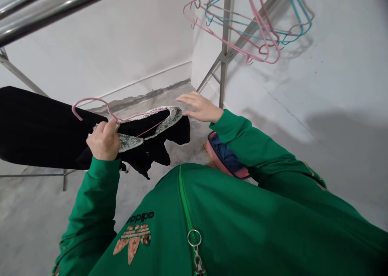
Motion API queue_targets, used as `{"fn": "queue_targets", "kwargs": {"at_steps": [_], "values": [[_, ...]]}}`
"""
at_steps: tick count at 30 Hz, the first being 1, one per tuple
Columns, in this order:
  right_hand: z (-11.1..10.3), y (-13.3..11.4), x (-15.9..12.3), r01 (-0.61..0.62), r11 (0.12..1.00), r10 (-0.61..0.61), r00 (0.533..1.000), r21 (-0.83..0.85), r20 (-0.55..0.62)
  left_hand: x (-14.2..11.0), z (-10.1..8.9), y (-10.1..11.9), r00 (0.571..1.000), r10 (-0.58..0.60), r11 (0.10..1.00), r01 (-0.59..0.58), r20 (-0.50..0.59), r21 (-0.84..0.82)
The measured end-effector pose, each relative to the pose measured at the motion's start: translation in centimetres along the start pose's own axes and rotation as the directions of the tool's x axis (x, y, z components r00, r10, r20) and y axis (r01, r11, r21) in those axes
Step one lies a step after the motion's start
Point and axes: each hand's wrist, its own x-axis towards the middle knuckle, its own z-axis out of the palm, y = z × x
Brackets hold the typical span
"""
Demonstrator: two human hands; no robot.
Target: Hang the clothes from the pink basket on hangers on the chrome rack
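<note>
The left hand (104,142) grips the pink hanger (91,99) near the base of its hook, together with the collar (131,142) of the black garment (180,130), which hangs left of centre above the floor (27,211). The right hand (204,107) is released, fingers spread at the collar's right end; contact is unclear. More hangers (274,57) hang at far right, and a pink case (216,156) sits below the right forearm.

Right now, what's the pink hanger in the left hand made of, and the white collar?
The pink hanger: probably plastic-coated wire, smooth, since it's thin and evenly coloured. The white collar: looks like matte lace, with a see-through flowery pattern; fibre unclear.
</note>
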Motion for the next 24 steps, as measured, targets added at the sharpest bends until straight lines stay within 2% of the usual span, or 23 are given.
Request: {"fn": "queue_targets", "kwargs": {"at_steps": [2,6,11,14,19,22,24], "values": [[1.2,0.5,0.4,0.029,0.997,-0.026,0.999,-0.068,0.038,0.0,0.0,-0.2,1.000,0.013,0.999,-0.013,0.002,-0.029],[2.6,0.1,1.2,-0.004,0.991,0.014,0.997,-0.136,0.073,0.1,-0.3,0.0,0.998,0.036,0.999,-0.034,0.056,-0.040],[2.8,-2.4,2.3,0.060,0.980,-0.051,0.997,-0.188,0.053,-0.1,0.2,1.6,0.992,0.032,0.999,-0.031,0.124,-0.017],[3.1,-3.9,2.7,0.039,0.979,-0.028,0.998,-0.201,0.058,0.0,1.1,1.8,0.984,0.026,0.999,-0.021,0.178,-0.030],[2.7,-4.0,2.0,-0.090,0.946,0.093,0.996,-0.311,-0.003,0.3,1.7,-1.6,0.963,-0.015,1.000,0.016,0.271,-0.002],[2.2,-3.5,1.6,-0.074,0.926,0.082,0.997,-0.370,0.006,0.2,1.7,-3.2,0.943,-0.067,0.998,0.064,0.325,0.019],[2.1,-3.6,1.6,-0.061,0.918,0.071,0.997,-0.392,0.010,0.1,1.7,-3.0,0.933,-0.121,0.993,0.110,0.338,0.052]]}}
